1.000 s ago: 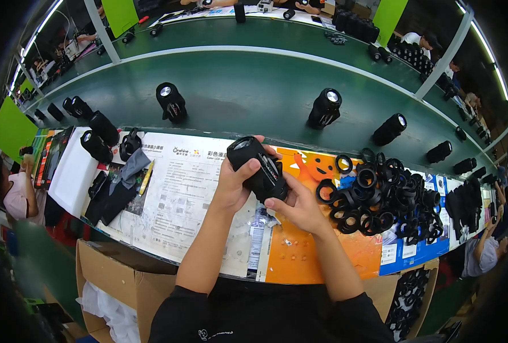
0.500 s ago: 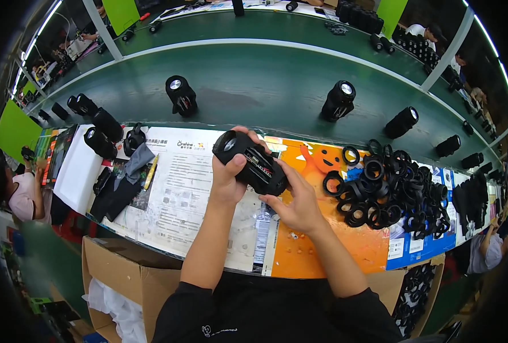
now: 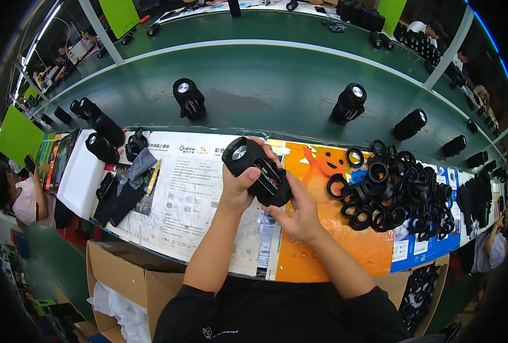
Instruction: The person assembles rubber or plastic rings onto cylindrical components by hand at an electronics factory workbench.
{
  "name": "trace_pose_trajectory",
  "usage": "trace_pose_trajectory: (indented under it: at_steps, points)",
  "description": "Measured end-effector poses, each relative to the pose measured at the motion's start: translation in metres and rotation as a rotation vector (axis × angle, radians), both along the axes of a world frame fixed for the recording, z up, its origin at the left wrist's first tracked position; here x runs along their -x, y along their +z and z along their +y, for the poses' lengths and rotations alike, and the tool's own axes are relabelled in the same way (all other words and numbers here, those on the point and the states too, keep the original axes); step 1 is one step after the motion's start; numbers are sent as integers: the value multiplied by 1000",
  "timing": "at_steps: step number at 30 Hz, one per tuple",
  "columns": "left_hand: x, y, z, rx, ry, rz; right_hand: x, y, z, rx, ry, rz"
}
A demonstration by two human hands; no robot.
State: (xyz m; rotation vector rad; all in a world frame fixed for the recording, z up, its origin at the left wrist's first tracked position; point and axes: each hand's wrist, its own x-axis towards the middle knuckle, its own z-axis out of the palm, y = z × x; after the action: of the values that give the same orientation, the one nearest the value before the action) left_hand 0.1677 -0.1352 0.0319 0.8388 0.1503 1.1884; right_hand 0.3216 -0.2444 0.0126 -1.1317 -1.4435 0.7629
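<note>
Both of my hands hold one black cylindrical speaker (image 3: 263,171) above the worktop. It is tilted, with its round silver-centred end facing up and to the left, and a dark panel with printing shows on its side. My left hand (image 3: 239,184) wraps round the upper part, its thumb on the near side and fingers behind. The right hand (image 3: 299,212) grips the lower right end between thumb and fingers. Close to the right hand lies a big heap of black rings (image 3: 374,191).
Several similar speakers stand on the green conveyor surface (image 3: 265,86) beyond the worktop, including a speaker (image 3: 189,100) and another speaker (image 3: 348,104). A dark grey cloth (image 3: 122,200) and yellow pen (image 3: 153,177) lie left. Below stand a cardboard box (image 3: 117,266) and a box of rings (image 3: 419,294).
My hands and the held speaker have shifted slightly right and toward me, and the speaker has turned a little. The whole view has shifted slightly; the speakers on the conveyor sit farther right.
</note>
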Motion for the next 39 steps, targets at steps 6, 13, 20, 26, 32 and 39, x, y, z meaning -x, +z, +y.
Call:
trace_pose_trajectory:
  at_steps: [6,13,20,26,32,39]
  points:
    - [2,1,1,23,-37,5,1,7,-3,-61,-44,-102]
    - [8,-9,10,49,-33,-10,-4,26,2,37,18,-207]
    - [6,-9,11,-32,32,351,-112,42,-2,80,-330,-1150]
    - [6,-8,11,-59,-25,400,-117,58,6,207,-316,-1237]
    - [-1,-7,6,-52,-61,358,-95,38,10,-29,-314,-900]
    - [1,0,1,45,-107,446,-87,55,-5,294,-37,-830]
